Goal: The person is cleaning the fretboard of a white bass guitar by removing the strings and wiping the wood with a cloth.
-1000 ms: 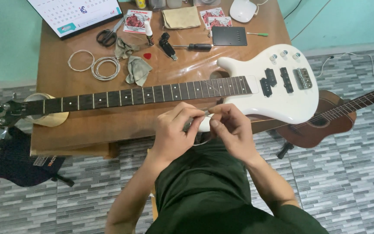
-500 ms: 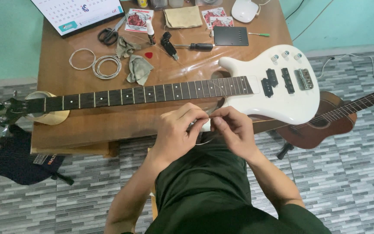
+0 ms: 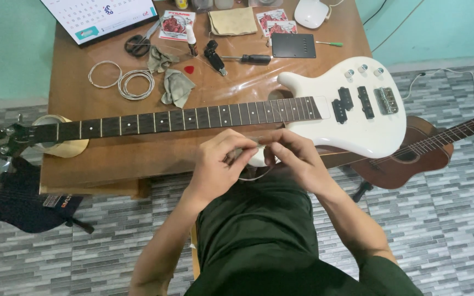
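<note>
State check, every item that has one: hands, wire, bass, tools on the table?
left hand: closed, pinching thin wire
right hand: closed, pinching the same wire
thin wire: held between both hands, loop hanging below
white bass guitar: flat on table, no strings visible
scissors: lying shut
screwdriver: lying loose
coiled strings: coiled, untouched
black cover plate: detached, flat on table
</note>
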